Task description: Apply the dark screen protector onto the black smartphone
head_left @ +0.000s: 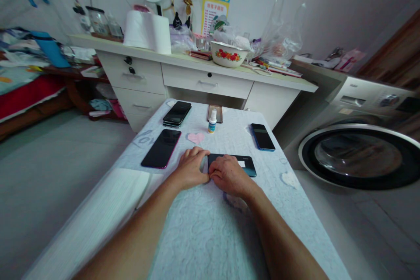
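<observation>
A dark smartphone (pixel 250 167) lies back up across the cloth-covered table, with a white label on it. My left hand (pixel 192 169) is at its left end, index finger at the far corner and thumb at the near one. Over the phone's left half bends my right hand (pixel 228 173), its fingers curled and pressed together by the left edge. Whatever those fingertips pinch is hidden. Just beyond stand a small white spray bottle (pixel 212 122) with a blue label and a brown phone case (pixel 219 113).
To the left lie a phone with a pink edge (pixel 161 148) and a stack of phones (pixel 177 113). A blue-edged phone (pixel 263 137) is at the right. Behind the table stands a white desk (pixel 206 81); a washing machine (pixel 328 96) is on the right.
</observation>
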Motion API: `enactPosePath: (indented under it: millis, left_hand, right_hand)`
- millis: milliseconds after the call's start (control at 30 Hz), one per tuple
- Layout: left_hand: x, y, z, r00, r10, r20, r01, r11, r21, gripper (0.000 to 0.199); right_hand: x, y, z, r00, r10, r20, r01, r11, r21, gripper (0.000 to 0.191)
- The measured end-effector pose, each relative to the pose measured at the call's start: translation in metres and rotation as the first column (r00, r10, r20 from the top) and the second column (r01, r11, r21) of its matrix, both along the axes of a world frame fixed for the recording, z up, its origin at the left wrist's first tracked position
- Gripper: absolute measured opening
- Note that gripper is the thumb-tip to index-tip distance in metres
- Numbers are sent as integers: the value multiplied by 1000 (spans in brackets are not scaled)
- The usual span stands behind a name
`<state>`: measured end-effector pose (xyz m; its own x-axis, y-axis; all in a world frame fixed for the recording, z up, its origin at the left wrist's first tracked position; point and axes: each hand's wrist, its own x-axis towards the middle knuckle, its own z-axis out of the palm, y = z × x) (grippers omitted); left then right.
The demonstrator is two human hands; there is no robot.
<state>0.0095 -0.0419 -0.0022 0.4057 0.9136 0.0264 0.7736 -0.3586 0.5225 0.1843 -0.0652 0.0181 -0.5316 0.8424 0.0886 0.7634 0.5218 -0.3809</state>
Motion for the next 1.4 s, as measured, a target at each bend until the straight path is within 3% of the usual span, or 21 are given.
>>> enactPosePath:
  millis: [1400]
  left_hand:
    - [0,0,-1,1000,-1,-5,1,1000,12,69]
  right_hand:
    - [-2,-1,3,1000,-25,18,24,1000,2,15]
